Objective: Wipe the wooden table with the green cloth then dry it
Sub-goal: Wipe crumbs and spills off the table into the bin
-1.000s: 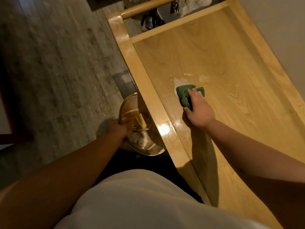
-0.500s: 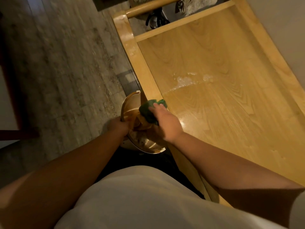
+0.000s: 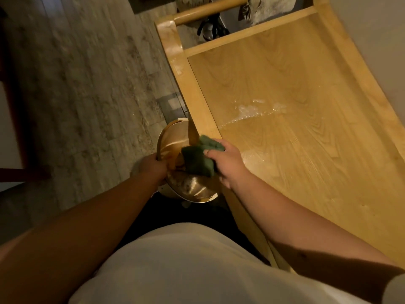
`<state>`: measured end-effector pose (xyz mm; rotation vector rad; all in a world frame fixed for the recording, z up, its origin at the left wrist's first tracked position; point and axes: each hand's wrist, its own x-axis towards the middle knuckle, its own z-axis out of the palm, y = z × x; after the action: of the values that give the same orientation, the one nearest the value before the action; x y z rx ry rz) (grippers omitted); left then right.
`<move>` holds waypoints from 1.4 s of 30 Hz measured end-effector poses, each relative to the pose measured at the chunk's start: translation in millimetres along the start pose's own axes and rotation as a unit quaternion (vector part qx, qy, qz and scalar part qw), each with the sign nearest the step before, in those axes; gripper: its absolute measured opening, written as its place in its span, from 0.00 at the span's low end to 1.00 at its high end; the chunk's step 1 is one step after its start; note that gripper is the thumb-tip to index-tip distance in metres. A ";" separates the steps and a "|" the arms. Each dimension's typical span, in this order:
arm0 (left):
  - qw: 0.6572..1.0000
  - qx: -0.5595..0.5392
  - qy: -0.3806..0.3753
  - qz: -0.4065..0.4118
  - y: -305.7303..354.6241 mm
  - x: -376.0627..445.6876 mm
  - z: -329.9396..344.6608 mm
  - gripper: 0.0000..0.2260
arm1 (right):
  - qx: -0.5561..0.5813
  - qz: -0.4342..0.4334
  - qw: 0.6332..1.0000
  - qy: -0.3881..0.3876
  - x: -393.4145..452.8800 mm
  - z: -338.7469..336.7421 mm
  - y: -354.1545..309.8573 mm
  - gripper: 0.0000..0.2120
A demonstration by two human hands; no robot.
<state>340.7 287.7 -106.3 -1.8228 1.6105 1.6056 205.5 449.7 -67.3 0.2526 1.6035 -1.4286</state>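
Note:
The wooden table [image 3: 295, 88] runs from the lower right to the top, with a raised rim along its left side. A streak of soapy foam [image 3: 252, 111] lies across its middle, and the wood below it shines wet. My right hand [image 3: 225, 160] is closed on the green cloth [image 3: 198, 160] and holds it off the table's left rim, over a metal bowl [image 3: 173, 141]. My left hand [image 3: 153, 166] grips the bowl's left rim and holds it beside the table.
Grey stone-pattern floor [image 3: 87, 95] spreads to the left of the table. A round wooden rail [image 3: 210, 9] crosses the table's far end, with a dark object and some fabric behind it. A pale wall borders the table's right side.
My right hand lifted the green cloth off the wet tabletop and carried it left over the rim to the bowl. The cloth now hangs more unfolded. My left hand kept hold of the bowl.

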 end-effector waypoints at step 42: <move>0.999 0.002 0.045 -0.024 11.6 0.3 19.7 0.16 | -0.601 -0.263 0.754 0.039 88.7 -136.7 -87.3 0.33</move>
<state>320.3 297.8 -108.6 -1.9418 1.5918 1.5192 30.5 504.5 -91.1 -0.9715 2.4373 -0.4545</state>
